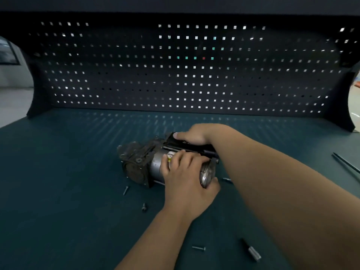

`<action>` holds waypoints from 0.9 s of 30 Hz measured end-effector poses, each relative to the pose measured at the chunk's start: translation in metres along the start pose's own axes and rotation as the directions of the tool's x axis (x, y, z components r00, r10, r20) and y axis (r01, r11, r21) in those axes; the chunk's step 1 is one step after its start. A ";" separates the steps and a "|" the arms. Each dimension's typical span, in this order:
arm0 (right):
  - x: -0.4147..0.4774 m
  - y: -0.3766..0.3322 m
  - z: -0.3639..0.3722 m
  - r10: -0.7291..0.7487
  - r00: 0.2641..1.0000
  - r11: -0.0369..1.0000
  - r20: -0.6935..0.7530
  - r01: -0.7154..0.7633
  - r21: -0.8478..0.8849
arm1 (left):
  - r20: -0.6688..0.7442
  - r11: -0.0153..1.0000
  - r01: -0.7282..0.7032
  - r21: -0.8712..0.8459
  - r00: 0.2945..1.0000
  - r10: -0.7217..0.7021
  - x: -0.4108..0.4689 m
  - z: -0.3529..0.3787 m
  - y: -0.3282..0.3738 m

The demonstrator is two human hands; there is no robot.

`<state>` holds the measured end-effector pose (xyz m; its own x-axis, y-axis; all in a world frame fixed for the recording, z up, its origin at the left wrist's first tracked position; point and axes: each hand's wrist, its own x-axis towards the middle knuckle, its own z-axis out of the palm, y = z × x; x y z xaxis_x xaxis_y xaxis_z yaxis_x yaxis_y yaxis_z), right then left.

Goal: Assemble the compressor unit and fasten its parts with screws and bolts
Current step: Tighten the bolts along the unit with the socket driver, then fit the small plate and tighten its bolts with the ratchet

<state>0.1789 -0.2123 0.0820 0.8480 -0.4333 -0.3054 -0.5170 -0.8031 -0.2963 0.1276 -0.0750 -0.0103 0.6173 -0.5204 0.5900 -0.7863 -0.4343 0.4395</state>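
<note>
While the compressor unit [140, 164] lies on its side on the green mat [58, 172], its grey cylinder is clasped by the curled fingers of the left hand [185, 172]. The black part [194, 147] behind is gripped by the right hand [192, 136]. Loose screws [126, 190] are scattered nearby.

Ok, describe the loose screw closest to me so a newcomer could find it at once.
Find the compressor on the green bench. Come straight toward the near edge: the screw lies flat there. Unlike the other screws, it lies far from the compressor, left of a silver-tipped bit.
</note>
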 end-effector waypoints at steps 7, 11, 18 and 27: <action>0.006 0.001 0.012 -0.021 1.000 1.000 0.023 0.021 0.003 | 0.016 0.998 -0.052 -0.021 0.998 0.053 -0.001 -0.003 -0.003; -0.005 0.019 0.016 -0.062 0.986 0.998 -0.156 0.059 -0.018 | 0.038 0.990 -0.113 -0.081 0.992 0.117 -0.003 -0.007 -0.005; -0.047 0.047 -0.001 -0.067 0.880 0.996 -0.471 0.030 -0.085 | 0.186 0.947 -0.316 -0.066 0.928 0.323 -0.009 0.008 0.004; -0.092 0.053 0.030 -0.415 0.618 0.886 -0.667 0.109 -0.450 | -0.229 0.844 -0.527 0.101 0.813 0.535 0.000 -0.015 0.006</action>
<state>0.0700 -0.2027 0.0675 0.8169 -0.2076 0.5381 -0.3132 -0.9431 0.1117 0.1220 -0.0666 0.0023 0.0745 -0.4870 0.8702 -0.9860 -0.1663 -0.0087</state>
